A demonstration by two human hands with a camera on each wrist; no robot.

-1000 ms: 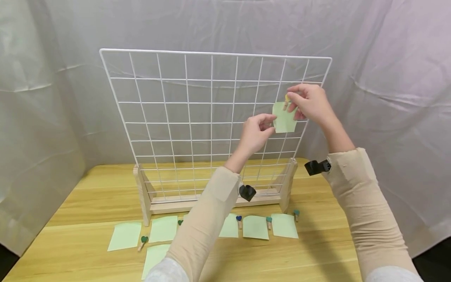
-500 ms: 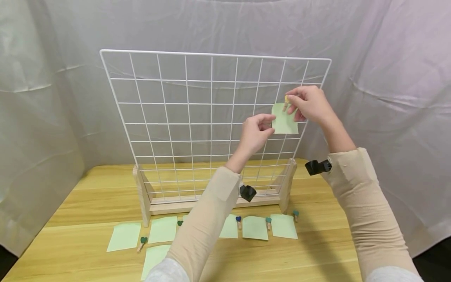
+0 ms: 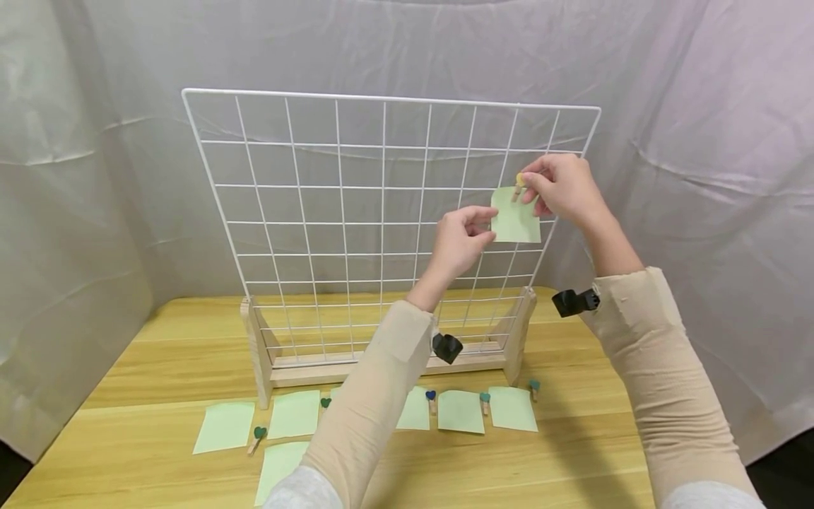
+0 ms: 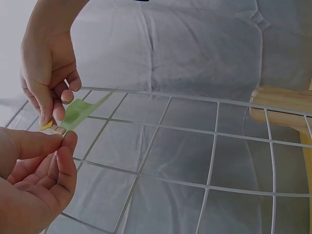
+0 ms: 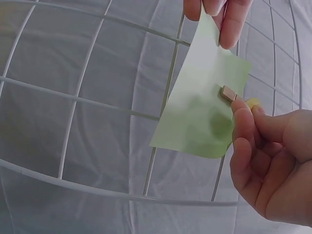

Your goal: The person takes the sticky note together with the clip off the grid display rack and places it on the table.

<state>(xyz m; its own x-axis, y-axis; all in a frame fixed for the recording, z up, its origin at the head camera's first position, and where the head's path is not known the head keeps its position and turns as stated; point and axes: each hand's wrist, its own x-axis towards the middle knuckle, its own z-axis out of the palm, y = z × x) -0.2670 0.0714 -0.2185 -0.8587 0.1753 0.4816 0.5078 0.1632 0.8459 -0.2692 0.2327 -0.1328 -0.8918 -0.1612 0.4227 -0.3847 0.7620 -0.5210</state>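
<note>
A light green square paper note [image 3: 516, 220] is up against the white wire grid [image 3: 383, 187], near its upper right. My left hand [image 3: 463, 237] pinches the note's left edge between thumb and fingers. At the note's top my right hand [image 3: 562, 185] pinches a small wooden clothespin [image 5: 229, 93] with a yellow top. In the right wrist view the clothespin's wooden end lies over the front of the note, with the grid wires behind. The left wrist view shows both hands close together, the note [image 4: 76, 113] bent between them.
Wooden feet [image 3: 256, 353] hold the grid upright on the wood-grain table [image 3: 146, 375]. In front lie several green notes [image 3: 224, 428] and clothespins with green, teal and blue heart tops, such as a dark green one [image 3: 257, 438]. My left forearm hides part of the row. Grey cloth [image 3: 381, 42] hangs behind.
The note has tilted slightly, its lower right corner shifting right and down a little. Both hands have stayed almost in place, still holding the note and the clothespin.
</note>
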